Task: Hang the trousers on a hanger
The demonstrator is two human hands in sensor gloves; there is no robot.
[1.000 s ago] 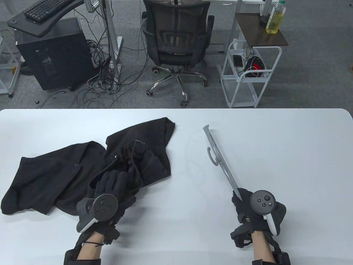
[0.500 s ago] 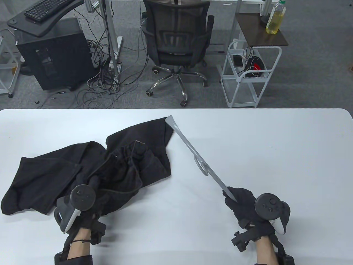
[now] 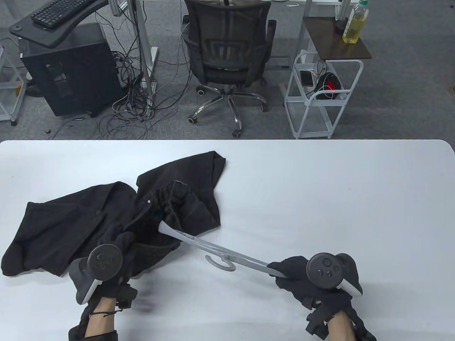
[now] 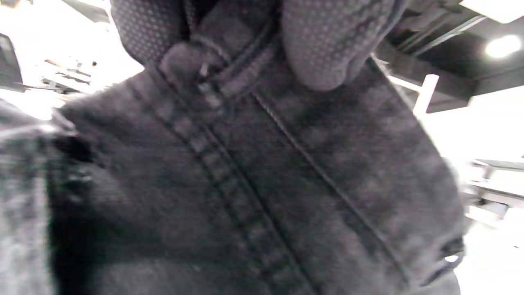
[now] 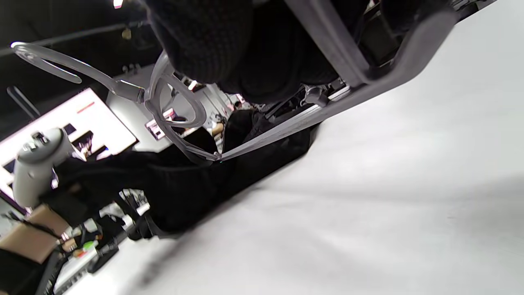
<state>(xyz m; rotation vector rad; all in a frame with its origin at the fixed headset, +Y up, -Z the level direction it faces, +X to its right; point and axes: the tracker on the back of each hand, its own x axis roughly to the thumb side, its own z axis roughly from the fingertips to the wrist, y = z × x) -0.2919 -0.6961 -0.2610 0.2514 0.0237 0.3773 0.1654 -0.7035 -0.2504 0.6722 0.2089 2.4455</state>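
— On the white table (image 3: 320,184), what lay at the left?

— Crumpled black trousers (image 3: 71,220); the left hand (image 3: 117,255) pinched their waistband, fingers (image 4: 327,49) pressed on the denim.

— And the hanger (image 3: 213,248)?

— Grey, held at one end by the closed right hand (image 3: 298,277). Its long axis ran left and slightly away, the far tip resting over the waist opening, the hook curling toward the person.

— Behind?

— An office chair (image 3: 227,53), then a white cart (image 3: 320,99).

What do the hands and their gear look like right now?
Both the left hand and right hand wear black knit gloves, dotted on the fingers. Each back carries a dark grey round tracker with a white handle; the right one shows buttons. Forearms are bare, with black straps and a thin cord at the left wrist.
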